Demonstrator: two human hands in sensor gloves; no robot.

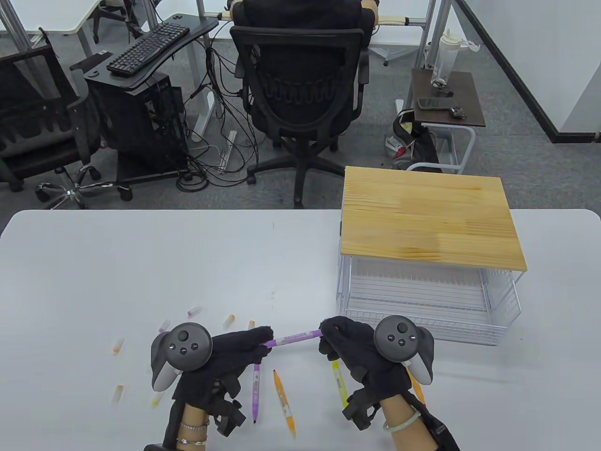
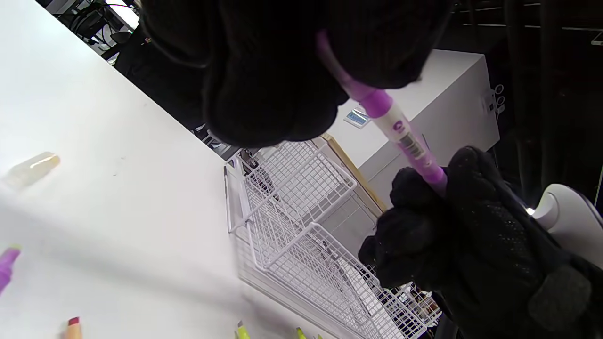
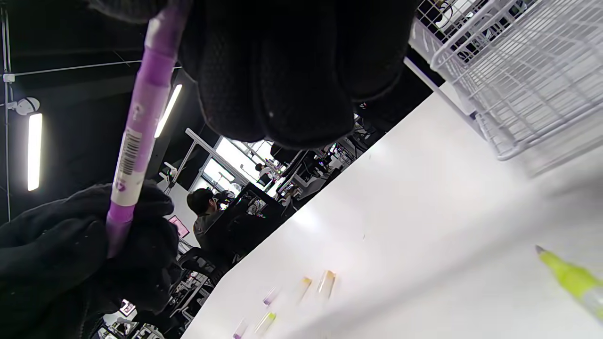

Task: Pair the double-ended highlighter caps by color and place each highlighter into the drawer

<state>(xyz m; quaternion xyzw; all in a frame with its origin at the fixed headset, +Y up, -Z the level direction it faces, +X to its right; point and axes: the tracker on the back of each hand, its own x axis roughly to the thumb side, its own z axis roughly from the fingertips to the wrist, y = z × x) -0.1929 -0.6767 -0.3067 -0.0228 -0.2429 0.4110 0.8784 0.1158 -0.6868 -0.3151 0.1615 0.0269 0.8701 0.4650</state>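
Both hands hold one purple highlighter (image 1: 295, 337) in the air above the surface (image 1: 141, 263), roughly level between them. Left hand (image 1: 225, 352) grip closed, pinching the pen's left end; right hand (image 1: 357, 347) grip closed round the right end. Whether a cap is already under either set of fingers: cannot tell, ends are hidden by the gloves.

Likely step: seating a purple cap on one end. To do it well, keep the barrel straight between the two grips, push along the axis, not at an angle, and press till it seats; check colour at both ends before moving on.

Loose caps (image 1: 195, 310) lie on the surface beyond and to the left of the left grip. Other highlighters, purple (image 1: 256, 390), orange (image 1: 284, 404), yellow (image 1: 340, 383), lie below and between the hands, uncapped. Wire drawer (image 1: 422, 300) stands pulled out just beyond the right grip, nothing visible in it; short carry to drop the pen in once both ends match.
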